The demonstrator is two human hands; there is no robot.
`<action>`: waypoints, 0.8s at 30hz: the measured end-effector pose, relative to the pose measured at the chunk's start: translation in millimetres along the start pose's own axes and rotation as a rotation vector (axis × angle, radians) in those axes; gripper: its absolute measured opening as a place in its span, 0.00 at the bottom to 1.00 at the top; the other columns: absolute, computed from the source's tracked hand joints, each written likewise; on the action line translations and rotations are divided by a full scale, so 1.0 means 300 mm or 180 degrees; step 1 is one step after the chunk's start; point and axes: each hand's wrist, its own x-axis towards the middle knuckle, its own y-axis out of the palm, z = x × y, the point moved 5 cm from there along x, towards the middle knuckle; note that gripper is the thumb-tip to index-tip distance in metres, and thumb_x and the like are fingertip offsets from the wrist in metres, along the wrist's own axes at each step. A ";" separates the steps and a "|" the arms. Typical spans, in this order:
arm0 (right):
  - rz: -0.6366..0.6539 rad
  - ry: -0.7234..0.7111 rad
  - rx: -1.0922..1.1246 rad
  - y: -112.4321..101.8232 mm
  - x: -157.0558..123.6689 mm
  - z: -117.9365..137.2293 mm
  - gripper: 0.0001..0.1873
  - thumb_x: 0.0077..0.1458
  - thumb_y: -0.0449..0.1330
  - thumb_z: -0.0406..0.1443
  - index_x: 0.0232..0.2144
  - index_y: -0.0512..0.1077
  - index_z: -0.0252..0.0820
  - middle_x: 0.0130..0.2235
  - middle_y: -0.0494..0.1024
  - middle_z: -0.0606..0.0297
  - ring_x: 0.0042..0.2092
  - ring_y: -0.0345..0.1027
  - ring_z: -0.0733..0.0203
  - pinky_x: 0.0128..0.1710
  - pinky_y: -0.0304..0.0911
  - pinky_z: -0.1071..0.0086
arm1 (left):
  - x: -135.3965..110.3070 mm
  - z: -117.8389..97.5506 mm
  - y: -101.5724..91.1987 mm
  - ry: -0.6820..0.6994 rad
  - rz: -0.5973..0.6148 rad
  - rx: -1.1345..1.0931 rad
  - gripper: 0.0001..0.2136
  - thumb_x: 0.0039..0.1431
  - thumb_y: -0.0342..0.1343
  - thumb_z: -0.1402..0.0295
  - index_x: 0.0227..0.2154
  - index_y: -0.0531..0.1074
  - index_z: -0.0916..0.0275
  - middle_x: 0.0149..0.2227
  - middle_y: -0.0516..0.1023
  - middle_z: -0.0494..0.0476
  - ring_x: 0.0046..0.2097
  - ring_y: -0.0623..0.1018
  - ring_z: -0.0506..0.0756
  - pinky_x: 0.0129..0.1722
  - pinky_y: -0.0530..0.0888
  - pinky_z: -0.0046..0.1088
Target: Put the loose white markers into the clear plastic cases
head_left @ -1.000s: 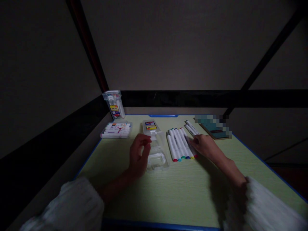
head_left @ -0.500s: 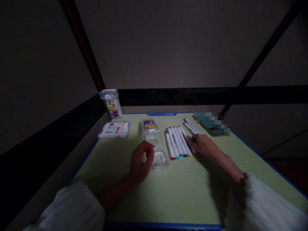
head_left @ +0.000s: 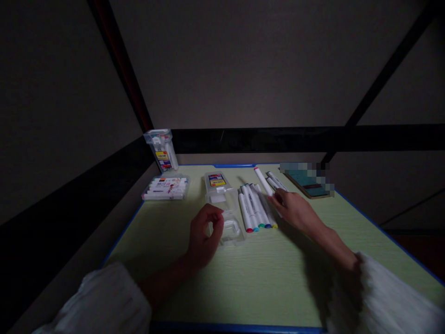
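My right hand (head_left: 294, 207) is closed on a white marker (head_left: 263, 180) with a pinkish-red end, tilted up and pointing away. Just left of it lies a row of several white markers (head_left: 255, 208) with red, light blue, green, dark blue and yellow ends. Two more markers (head_left: 276, 181) lie behind my right hand. My left hand (head_left: 205, 234) is curled, thumb and index tips close together, over the left edge of an open clear plastic case (head_left: 229, 230). Whether those fingertips grip the case is hidden. The case's box part (head_left: 216, 182), with a yellow label, lies farther back.
At the back left stands a clear case of markers (head_left: 162, 150). A flat marker set (head_left: 166, 188) lies in front of it. A phone-like flat object (head_left: 308, 182), partly pixelated, lies at the back right. The pale green table (head_left: 243, 287) has blue edges, with dark walls behind.
My right hand has raised the pinkish-red-ended marker from the right side of the row, its far end now higher. My left hand stays in place.
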 end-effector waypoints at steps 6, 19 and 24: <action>-0.0747 -0.1104 0.0232 -0.063 -0.036 0.082 0.13 0.58 0.45 0.41 0.30 0.63 0.39 0.28 0.69 0.59 0.30 0.60 0.57 0.30 0.52 0.68 | 0.012 0.011 -0.002 -0.0162 -0.0219 -0.0395 0.11 0.49 0.54 0.74 0.37 0.63 0.62 0.27 0.66 0.48 0.27 0.67 0.45 0.27 0.66 0.19; -0.1089 -0.2140 0.0140 -0.090 -0.089 0.159 0.12 0.59 0.46 0.40 0.29 0.63 0.41 0.31 0.70 0.61 0.35 0.56 0.58 0.34 0.51 0.64 | 0.017 0.019 0.015 -0.0769 -0.0010 -0.0560 0.13 0.46 0.56 0.70 0.38 0.66 0.63 0.21 0.63 0.44 0.19 0.63 0.42 0.17 0.61 0.15; -0.1059 -0.2124 0.0559 -0.088 -0.092 0.161 0.09 0.56 0.50 0.40 0.31 0.63 0.40 0.31 0.68 0.61 0.34 0.57 0.58 0.33 0.54 0.64 | 0.011 0.039 0.016 -0.0982 0.0062 -0.0346 0.08 0.48 0.55 0.66 0.30 0.68 0.66 0.19 0.63 0.44 0.17 0.61 0.41 0.15 0.58 0.16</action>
